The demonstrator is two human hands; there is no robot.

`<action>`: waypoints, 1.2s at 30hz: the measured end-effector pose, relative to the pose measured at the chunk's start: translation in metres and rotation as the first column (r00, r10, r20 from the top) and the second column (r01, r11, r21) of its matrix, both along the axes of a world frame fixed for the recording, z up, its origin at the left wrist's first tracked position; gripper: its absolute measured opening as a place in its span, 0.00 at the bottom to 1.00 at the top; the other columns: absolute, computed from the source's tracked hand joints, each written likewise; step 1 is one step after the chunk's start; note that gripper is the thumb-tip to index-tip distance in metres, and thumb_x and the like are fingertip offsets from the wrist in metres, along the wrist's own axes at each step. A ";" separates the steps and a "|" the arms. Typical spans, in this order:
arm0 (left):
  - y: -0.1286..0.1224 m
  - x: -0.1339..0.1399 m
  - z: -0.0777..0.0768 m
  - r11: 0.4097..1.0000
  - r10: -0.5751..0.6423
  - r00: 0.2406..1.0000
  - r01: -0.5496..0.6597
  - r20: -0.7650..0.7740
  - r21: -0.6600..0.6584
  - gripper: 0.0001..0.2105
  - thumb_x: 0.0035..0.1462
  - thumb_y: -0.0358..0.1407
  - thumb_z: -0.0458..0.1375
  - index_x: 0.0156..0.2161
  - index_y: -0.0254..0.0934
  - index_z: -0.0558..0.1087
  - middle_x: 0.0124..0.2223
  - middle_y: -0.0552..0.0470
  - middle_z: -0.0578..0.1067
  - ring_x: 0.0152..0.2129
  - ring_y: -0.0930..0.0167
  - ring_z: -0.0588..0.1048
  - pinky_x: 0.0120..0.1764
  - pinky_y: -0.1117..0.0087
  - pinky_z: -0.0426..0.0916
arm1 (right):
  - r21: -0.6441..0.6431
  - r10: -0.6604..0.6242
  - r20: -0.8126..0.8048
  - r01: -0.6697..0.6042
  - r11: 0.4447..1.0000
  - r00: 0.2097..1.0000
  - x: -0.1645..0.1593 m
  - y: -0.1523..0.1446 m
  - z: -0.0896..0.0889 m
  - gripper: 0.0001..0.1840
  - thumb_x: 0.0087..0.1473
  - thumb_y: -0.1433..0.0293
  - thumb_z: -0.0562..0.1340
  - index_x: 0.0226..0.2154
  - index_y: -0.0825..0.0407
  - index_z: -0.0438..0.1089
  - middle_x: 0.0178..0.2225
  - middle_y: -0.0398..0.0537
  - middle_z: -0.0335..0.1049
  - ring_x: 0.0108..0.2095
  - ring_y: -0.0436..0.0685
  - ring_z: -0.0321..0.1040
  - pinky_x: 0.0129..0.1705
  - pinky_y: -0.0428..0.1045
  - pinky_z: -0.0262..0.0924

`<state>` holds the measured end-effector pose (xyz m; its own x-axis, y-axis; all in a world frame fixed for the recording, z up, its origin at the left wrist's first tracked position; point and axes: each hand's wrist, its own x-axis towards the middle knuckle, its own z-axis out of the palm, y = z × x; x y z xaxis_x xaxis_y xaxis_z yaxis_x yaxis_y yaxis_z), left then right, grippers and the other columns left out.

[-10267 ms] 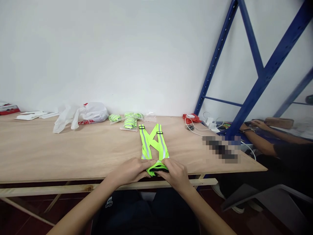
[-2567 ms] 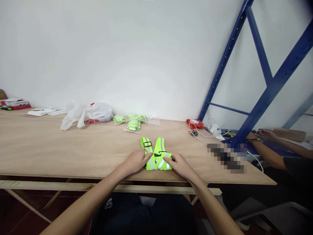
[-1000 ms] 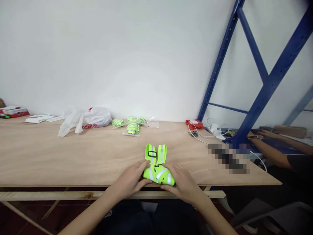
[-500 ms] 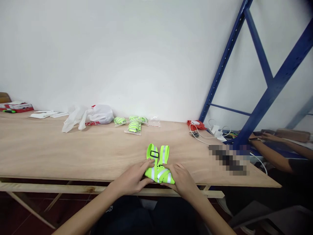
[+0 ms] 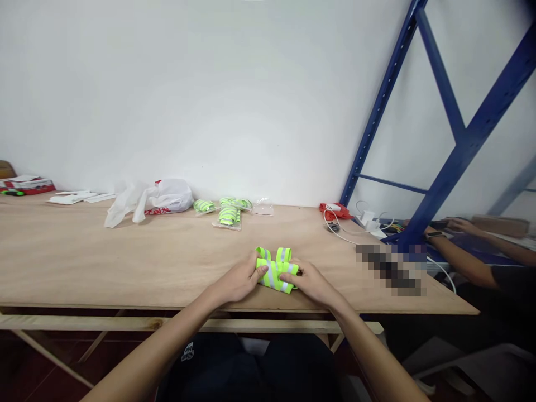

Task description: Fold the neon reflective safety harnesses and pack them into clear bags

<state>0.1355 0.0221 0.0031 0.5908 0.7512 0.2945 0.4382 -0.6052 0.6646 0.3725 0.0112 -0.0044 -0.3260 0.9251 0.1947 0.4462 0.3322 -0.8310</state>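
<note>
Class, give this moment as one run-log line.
left hand: holds left end of folded reflective harness | right hand: holds right end | strap loops: stick out on far side | bagged reflective rolls: near wall

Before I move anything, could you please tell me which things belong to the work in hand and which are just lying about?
Belonging: green strap, in the left hand and right hand; probably bagged straps, clear bag.
Apparently lying about: white bag, red-and-white box, white plug.
</note>
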 end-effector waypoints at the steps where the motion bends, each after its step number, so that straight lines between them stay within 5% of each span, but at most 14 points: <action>1: 0.005 0.002 -0.001 0.999 0.023 0.999 -0.022 -0.026 0.023 0.19 0.70 0.48 0.41 0.48 0.38 0.66 0.47 0.44 0.73 0.45 0.62 0.71 0.51 0.59 0.66 | -0.026 0.008 -0.017 -0.009 1.000 1.000 0.001 0.005 0.001 0.15 0.52 0.59 0.66 0.37 0.53 0.75 0.38 0.46 0.76 0.39 0.60 0.71 0.39 0.50 0.65; 5: 0.029 0.010 -0.004 0.987 0.154 0.966 -0.140 -0.208 0.085 0.23 0.69 0.50 0.37 0.41 0.37 0.67 0.44 0.41 0.72 0.45 0.59 0.70 0.51 0.55 0.64 | 0.020 -0.061 -0.014 0.061 0.998 0.998 0.003 0.022 0.005 0.21 0.50 0.59 0.68 0.45 0.51 0.72 0.42 0.46 0.75 0.40 0.58 0.71 0.39 0.49 0.65; 10: 0.044 0.020 -0.005 0.951 0.307 0.869 -0.267 -0.388 0.154 0.25 0.70 0.47 0.35 0.45 0.34 0.70 0.53 0.35 0.70 0.53 0.54 0.67 0.54 0.52 0.62 | 0.058 -0.047 0.110 0.041 0.998 0.993 0.002 0.038 0.001 0.18 0.58 0.55 0.61 0.41 0.51 0.74 0.41 0.50 0.76 0.41 0.60 0.71 0.42 0.51 0.64; 17: 0.038 0.024 -0.004 0.869 0.494 0.784 -0.435 -0.375 0.236 0.29 0.68 0.53 0.39 0.56 0.30 0.66 0.60 0.31 0.67 0.57 0.49 0.64 0.55 0.47 0.58 | 0.305 -0.308 0.301 0.215 0.928 0.902 0.006 0.045 -0.008 0.26 0.58 0.52 0.61 0.50 0.53 0.68 0.51 0.57 0.69 0.53 0.64 0.64 0.54 0.57 0.59; 21: 0.036 0.024 -0.004 0.872 0.489 0.784 -0.456 -0.382 0.179 0.32 0.67 0.55 0.38 0.53 0.28 0.69 0.58 0.28 0.69 0.57 0.46 0.66 0.54 0.44 0.57 | 0.198 -0.223 0.274 0.172 0.965 0.936 0.008 0.050 -0.010 0.24 0.58 0.51 0.61 0.46 0.53 0.69 0.46 0.54 0.72 0.48 0.62 0.67 0.49 0.54 0.61; 25: 0.032 0.027 0.000 0.875 0.483 0.806 -0.432 -0.342 0.217 0.27 0.68 0.51 0.39 0.49 0.30 0.70 0.50 0.31 0.74 0.50 0.49 0.72 0.49 0.52 0.64 | 0.067 -0.094 0.131 0.086 0.994 0.987 0.004 0.048 -0.009 0.20 0.60 0.52 0.58 0.38 0.53 0.68 0.36 0.45 0.73 0.37 0.56 0.69 0.38 0.49 0.63; 29: 0.027 0.032 0.007 0.875 0.481 0.792 -0.408 -0.376 0.259 0.21 0.70 0.47 0.41 0.48 0.32 0.69 0.44 0.35 0.77 0.43 0.54 0.76 0.41 0.60 0.67 | 0.176 -0.101 0.071 0.088 0.981 0.992 -0.001 0.040 -0.009 0.17 0.60 0.55 0.59 0.37 0.52 0.69 0.35 0.45 0.74 0.36 0.56 0.70 0.37 0.49 0.62; 36: 0.026 0.037 0.011 0.894 0.442 0.795 -0.354 -0.416 0.274 0.16 0.71 0.43 0.44 0.47 0.34 0.69 0.42 0.39 0.78 0.40 0.58 0.78 0.39 0.65 0.67 | 0.413 -0.219 0.241 0.105 0.905 0.945 -0.006 0.022 -0.015 0.15 0.64 0.62 0.53 0.40 0.50 0.73 0.42 0.52 0.79 0.41 0.60 0.75 0.45 0.53 0.64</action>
